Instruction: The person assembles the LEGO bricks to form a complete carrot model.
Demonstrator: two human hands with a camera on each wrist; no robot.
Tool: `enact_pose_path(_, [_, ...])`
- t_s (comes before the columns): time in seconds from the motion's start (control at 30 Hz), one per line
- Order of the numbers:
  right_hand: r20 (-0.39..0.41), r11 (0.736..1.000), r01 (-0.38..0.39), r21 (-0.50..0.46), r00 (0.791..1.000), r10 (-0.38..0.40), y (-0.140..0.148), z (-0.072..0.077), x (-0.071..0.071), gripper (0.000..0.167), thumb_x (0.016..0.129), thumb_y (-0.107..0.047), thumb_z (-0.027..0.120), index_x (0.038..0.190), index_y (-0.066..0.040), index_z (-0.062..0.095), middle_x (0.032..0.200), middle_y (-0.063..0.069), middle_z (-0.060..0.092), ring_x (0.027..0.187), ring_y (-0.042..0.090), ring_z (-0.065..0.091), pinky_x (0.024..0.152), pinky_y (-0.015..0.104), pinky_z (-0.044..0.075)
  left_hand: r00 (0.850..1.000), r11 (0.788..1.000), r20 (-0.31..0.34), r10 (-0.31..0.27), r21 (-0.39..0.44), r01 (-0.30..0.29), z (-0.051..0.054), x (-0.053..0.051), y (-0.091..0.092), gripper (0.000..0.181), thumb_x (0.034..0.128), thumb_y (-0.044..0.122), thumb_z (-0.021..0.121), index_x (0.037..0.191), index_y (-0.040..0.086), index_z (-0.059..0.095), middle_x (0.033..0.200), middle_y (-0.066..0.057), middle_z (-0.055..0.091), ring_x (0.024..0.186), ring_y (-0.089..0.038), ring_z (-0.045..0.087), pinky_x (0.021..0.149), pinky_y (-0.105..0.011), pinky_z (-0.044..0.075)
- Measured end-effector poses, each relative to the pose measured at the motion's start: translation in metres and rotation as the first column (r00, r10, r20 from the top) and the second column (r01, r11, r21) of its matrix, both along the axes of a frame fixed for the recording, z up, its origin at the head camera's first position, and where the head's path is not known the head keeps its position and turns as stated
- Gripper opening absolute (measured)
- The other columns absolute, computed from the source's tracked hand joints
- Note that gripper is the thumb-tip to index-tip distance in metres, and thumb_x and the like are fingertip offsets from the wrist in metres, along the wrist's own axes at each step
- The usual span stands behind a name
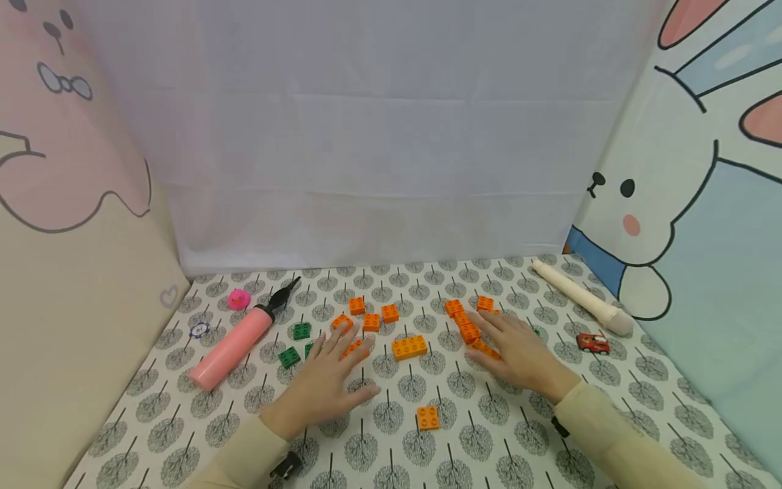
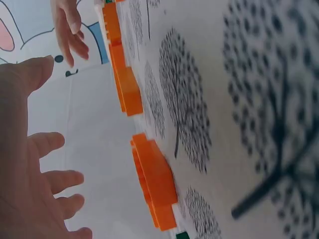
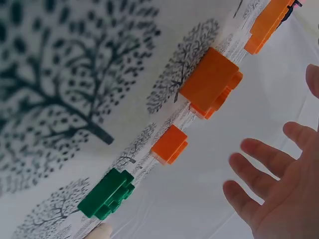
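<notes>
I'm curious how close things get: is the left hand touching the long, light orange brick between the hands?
Apart. The head view shows patterned cloth between the left hand and the light orange brick.

My sleeves are cream, and I see orange bricks, green bricks, a red toy car, a pink pump with a black nozzle, and a white cloth patterned with dark grey trees.
</notes>
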State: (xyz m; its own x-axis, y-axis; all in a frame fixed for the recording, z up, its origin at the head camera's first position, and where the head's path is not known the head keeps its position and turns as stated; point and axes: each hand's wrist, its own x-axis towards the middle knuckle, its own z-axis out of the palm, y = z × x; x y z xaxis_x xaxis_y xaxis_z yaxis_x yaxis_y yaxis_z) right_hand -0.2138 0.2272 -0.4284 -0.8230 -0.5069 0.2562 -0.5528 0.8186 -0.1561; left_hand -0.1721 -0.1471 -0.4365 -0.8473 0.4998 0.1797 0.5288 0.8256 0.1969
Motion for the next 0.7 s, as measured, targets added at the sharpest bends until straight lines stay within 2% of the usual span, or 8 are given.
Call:
enact_pose_path(0.07, [0.024, 1.000, 0.018, -0.010, 1.000, -0.018, 0.002, 0.001, 0.002, 0.073, 0.097, -0.053, 0.057, 0.156, -0.017, 0.033, 0.147, 0.021, 0.048, 0.128, 0.047, 0.049, 0.106, 0.064, 0.038, 0.999, 0.999, 0.005, -0.042, 0.011, 0.042, 0.001, 0.002, 0.004, 0.080, 0.0940, 0.068, 0.047, 0.159, 0.025, 0.027, 0.165, -0.007, 0.018, 0.152, -0.032, 0.013, 0.120, -0.060, 0.012])
enact_pose_path(0.2, [0.034, 0.999, 0.035, -0.007, 0.999, -0.035, 0.007, -0.001, 0.007, 0.074, 0.096, -0.051, 0.059, 0.156, -0.016, 0.033, 0.138, 0.022, 0.054, 0.119, 0.042, 0.057, 0.097, 0.061, 0.048, 0.994, 0.991, 0.024, -0.110, 0.074, 0.108, 0.001, 0.004, 0.014, 0.081, 0.0943, 0.068, 0.047, 0.157, 0.020, 0.031, 0.162, -0.008, 0.028, 0.150, -0.032, 0.022, 0.121, -0.056, 0.015])
enact_pose_path(0.3, [0.056, 0.998, 0.057, 0.015, 0.997, -0.058, 0.010, -0.004, 0.011, 0.072, 0.096, -0.049, 0.060, 0.154, -0.013, 0.037, 0.136, 0.022, 0.056, 0.115, 0.040, 0.059, 0.095, 0.059, 0.050, 0.988, 0.986, 0.038, -0.150, 0.084, 0.146, -0.003, 0.005, 0.024, 0.081, 0.0941, 0.069, 0.045, 0.154, 0.016, 0.038, 0.155, -0.008, 0.042, 0.143, -0.032, 0.037, 0.118, -0.052, 0.028])
enact_pose_path(0.43, [0.121, 0.996, 0.081, 0.036, 0.989, -0.084, 0.013, -0.009, 0.017, 0.070, 0.096, -0.048, 0.061, 0.151, -0.009, 0.042, 0.131, 0.024, 0.058, 0.112, 0.040, 0.060, 0.093, 0.059, 0.051, 0.977, 0.981, 0.081, -0.196, 0.029, 0.194, -0.009, 0.010, 0.038, 0.078, 0.0942, 0.070, 0.042, 0.149, 0.014, 0.047, 0.142, -0.006, 0.056, 0.130, -0.026, 0.053, 0.110, -0.046, 0.043])
enact_pose_path(0.6, [0.157, 0.996, 0.076, 0.042, 0.984, -0.082, 0.015, -0.012, 0.018, 0.069, 0.095, -0.046, 0.063, 0.150, -0.009, 0.044, 0.128, 0.025, 0.060, 0.106, 0.038, 0.063, 0.090, 0.058, 0.053, 0.972, 0.976, 0.105, -0.210, -0.025, 0.214, -0.011, 0.015, 0.050, 0.072, 0.0918, 0.068, 0.051, 0.139, 0.015, 0.059, 0.128, -0.004, 0.064, 0.117, -0.020, 0.060, 0.102, -0.039, 0.050])
enact_pose_path(0.7, [0.163, 0.996, 0.075, 0.049, 0.983, -0.082, 0.016, -0.013, 0.016, 0.068, 0.095, -0.045, 0.064, 0.149, -0.010, 0.044, 0.130, 0.025, 0.060, 0.108, 0.039, 0.063, 0.092, 0.059, 0.052, 0.971, 0.975, 0.119, -0.209, -0.047, 0.216, -0.010, 0.016, 0.056, 0.066, 0.0891, 0.066, 0.059, 0.132, 0.015, 0.064, 0.121, -0.003, 0.066, 0.110, -0.018, 0.062, 0.096, -0.036, 0.052])
